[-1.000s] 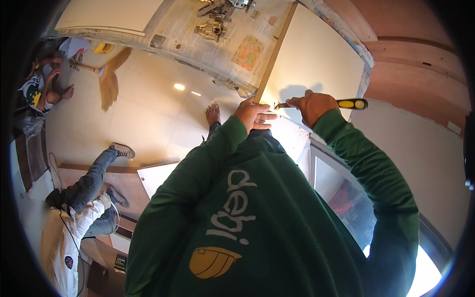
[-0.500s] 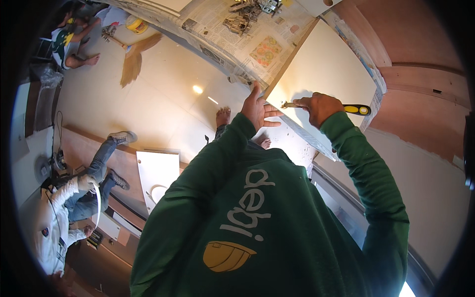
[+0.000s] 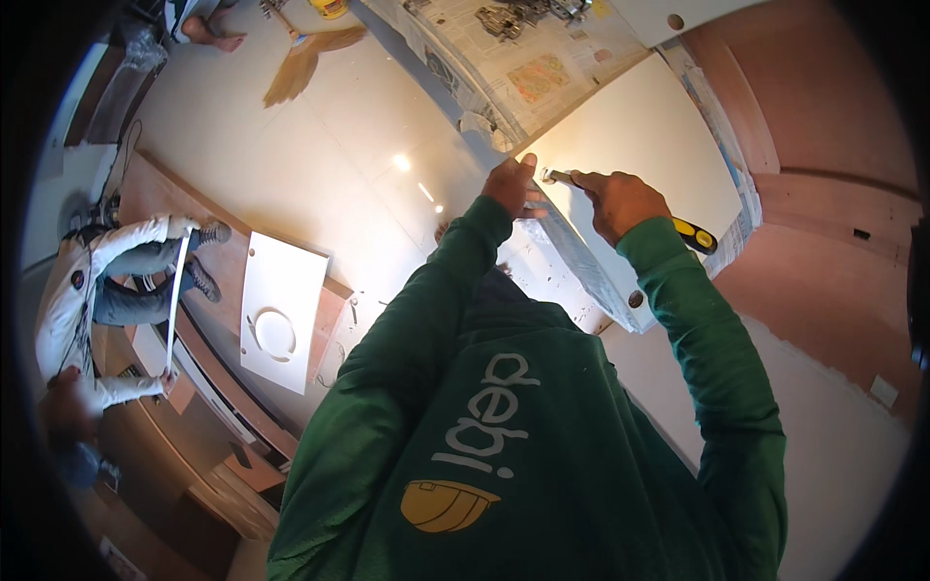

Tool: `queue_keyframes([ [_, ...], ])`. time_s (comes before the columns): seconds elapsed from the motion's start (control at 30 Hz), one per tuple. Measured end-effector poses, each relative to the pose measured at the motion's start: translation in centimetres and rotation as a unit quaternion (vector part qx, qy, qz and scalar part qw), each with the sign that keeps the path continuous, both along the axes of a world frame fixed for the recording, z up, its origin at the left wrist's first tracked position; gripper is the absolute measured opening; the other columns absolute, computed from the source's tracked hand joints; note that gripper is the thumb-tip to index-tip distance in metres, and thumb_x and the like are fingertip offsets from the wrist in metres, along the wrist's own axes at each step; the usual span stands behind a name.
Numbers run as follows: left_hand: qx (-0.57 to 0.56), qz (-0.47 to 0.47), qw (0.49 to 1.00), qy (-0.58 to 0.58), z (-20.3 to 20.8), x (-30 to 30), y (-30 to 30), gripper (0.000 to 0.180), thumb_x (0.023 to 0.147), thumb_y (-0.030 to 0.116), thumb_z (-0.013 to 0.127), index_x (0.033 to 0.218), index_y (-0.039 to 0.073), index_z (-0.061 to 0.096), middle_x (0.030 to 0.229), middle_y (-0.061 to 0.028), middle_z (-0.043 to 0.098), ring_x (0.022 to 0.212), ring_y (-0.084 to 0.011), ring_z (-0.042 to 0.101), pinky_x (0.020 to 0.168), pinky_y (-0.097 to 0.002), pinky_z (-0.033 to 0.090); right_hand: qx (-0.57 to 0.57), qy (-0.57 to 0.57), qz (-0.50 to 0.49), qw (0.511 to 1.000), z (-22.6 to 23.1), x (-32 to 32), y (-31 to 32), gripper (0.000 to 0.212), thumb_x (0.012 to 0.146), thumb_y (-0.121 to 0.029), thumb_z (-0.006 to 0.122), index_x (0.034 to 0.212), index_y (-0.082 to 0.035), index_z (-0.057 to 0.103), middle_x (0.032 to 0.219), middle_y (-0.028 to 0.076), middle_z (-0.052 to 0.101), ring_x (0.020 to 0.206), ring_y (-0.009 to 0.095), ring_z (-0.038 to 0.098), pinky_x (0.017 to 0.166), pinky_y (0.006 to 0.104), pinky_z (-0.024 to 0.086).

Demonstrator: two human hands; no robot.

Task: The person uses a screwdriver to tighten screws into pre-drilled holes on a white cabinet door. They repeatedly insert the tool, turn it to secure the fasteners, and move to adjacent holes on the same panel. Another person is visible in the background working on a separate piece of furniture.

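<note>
A white board [image 3: 659,145] lies on a newspaper-covered work surface, its near corner pointing toward me. My left hand [image 3: 511,186] holds this corner, thumb near the top face and other fingers below the edge. A chisel [image 3: 696,236] with a yellow and black handle is in my right hand [image 3: 623,201], its fingers wrapped round it. The metal blade tip meets the board at a small round recess close to the left hand. Another round hole [image 3: 635,299] shows near the board's lower edge, beside my right sleeve.
Metal hinges [image 3: 513,19] lie on newspaper [image 3: 581,53] at the back. A broom [image 3: 308,63] rests on the floor at far left. Another white panel [image 3: 281,315] with a ring-shaped white piece lies left. A co-worker [image 3: 97,281] there holds a long white strip [image 3: 178,300].
My view has shifted. My left thumb has come down closer to the board's corner, and the chisel handle tilts more toward me. The co-worker at left has bent forward with the strip.
</note>
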State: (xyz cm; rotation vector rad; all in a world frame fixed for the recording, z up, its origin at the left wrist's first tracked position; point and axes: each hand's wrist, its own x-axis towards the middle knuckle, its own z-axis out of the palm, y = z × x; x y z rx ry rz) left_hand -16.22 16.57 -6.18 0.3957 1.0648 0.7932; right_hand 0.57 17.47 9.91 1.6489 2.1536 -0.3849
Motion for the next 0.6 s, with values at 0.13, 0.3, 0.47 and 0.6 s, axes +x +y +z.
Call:
queue_keyframes([
  [0.13, 0.007, 0.001, 1.000, -0.014, 0.3, -0.3, -0.3, 0.053, 0.107, 0.045, 0.057, 0.132, 0.000, 0.050, 0.122, -0.0192, 0.057, 0.113, -0.0362, 0.069, 0.079, -0.0487, 0.068, -0.009, -0.003, -0.015, 1.000, 0.4, 0.3, 0.7, 0.034, 0.102, -0.023, 0.057, 0.132, -0.030, 0.073, 0.104, 0.016, 0.076, 0.095, 0.034, 0.075, 0.084, 0.0483, 0.060],
  [0.3, -0.005, -0.005, 1.000, -0.028, 0.0, -0.1, 0.0, 0.052, 0.107, 0.043, 0.058, 0.129, -0.003, 0.052, 0.121, -0.0199, 0.057, 0.109, -0.0377, 0.070, 0.081, -0.0525, 0.067, -0.067, -0.029, -0.007, 0.997, 0.3, 0.4, 1.0, 0.035, 0.102, -0.023, 0.059, 0.133, -0.030, 0.072, 0.105, 0.014, 0.077, 0.095, 0.034, 0.075, 0.085, 0.0477, 0.060],
  [0.47, -0.020, -0.003, 1.000, -0.024, -0.9, 0.1, 0.1, 0.055, 0.106, 0.042, 0.059, 0.131, -0.006, 0.049, 0.120, -0.0215, 0.058, 0.107, -0.0376, 0.071, 0.084, -0.0546, 0.066, -0.091, -0.024, 0.020, 0.995, -0.1, 0.1, 2.5, 0.036, 0.100, -0.016, 0.064, 0.132, -0.029, 0.073, 0.102, 0.012, 0.078, 0.088, 0.034, 0.075, 0.080, 0.0463, 0.060],
  [0.6, -0.010, -0.002, 0.999, -0.039, -0.7, 0.0, 0.0, 0.055, 0.106, 0.041, 0.059, 0.131, -0.006, 0.049, 0.120, -0.0214, 0.059, 0.106, -0.0362, 0.071, 0.084, -0.0538, 0.066, -0.097, -0.075, 0.065, 0.990, 0.6, -0.9, 4.1, 0.037, 0.098, -0.017, 0.063, 0.130, -0.031, 0.074, 0.101, 0.011, 0.078, 0.089, 0.031, 0.076, 0.081, 0.0444, 0.061],
])
